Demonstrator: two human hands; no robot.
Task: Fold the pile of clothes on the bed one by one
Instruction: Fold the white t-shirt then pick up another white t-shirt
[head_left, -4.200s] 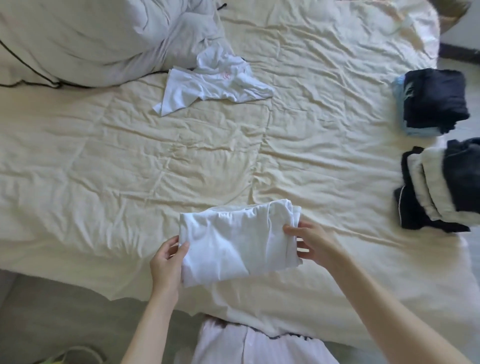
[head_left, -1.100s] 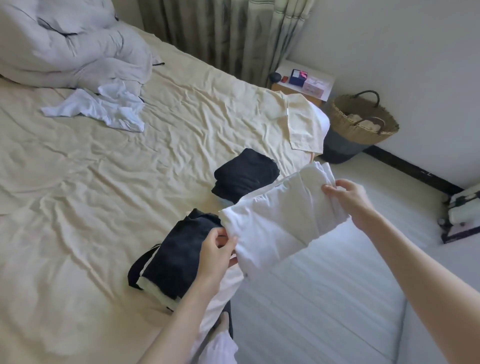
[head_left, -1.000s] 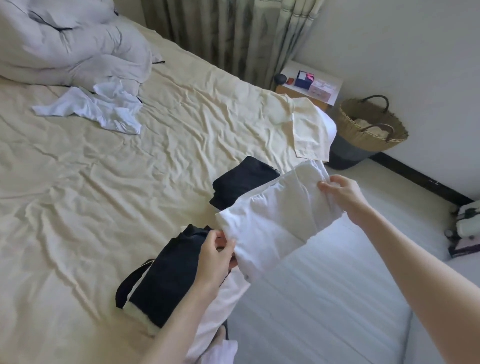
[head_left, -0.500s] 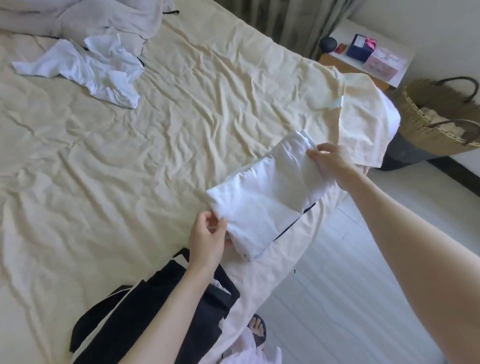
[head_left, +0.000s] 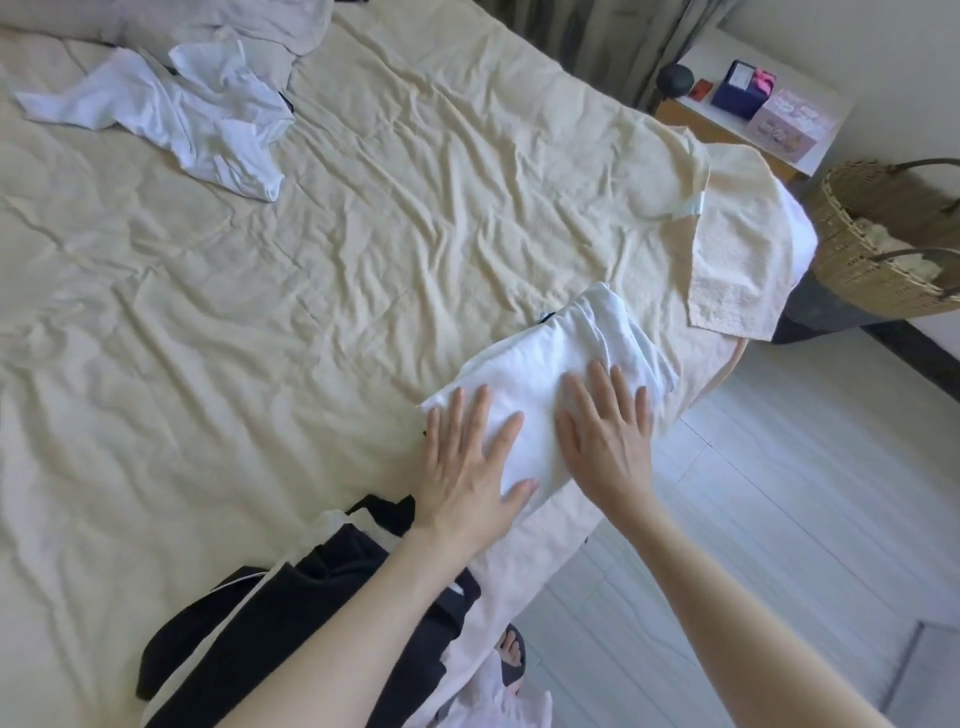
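Wrinkled cream sheets cover the bed (head_left: 260, 338). Near its close edge lies a dark folded stack (head_left: 291, 613). Just past it, the left hand (head_left: 470, 462) and right hand (head_left: 605, 431) lie flat with straight fingers, pressing the folded white shirt (head_left: 550, 374) down by the bed's right edge. That one looks done. Far off, by the grey duvet, a crumpled white shirt (head_left: 208, 114) waits unfolded. Beyond the bed's far corner stand a woven basket (head_left: 857, 249) and a nightstand (head_left: 753, 130).

A woven basket (head_left: 852, 244) sits on the floor at three o'clock. Little boxes (head_left: 743, 85) sit at one o'clock.
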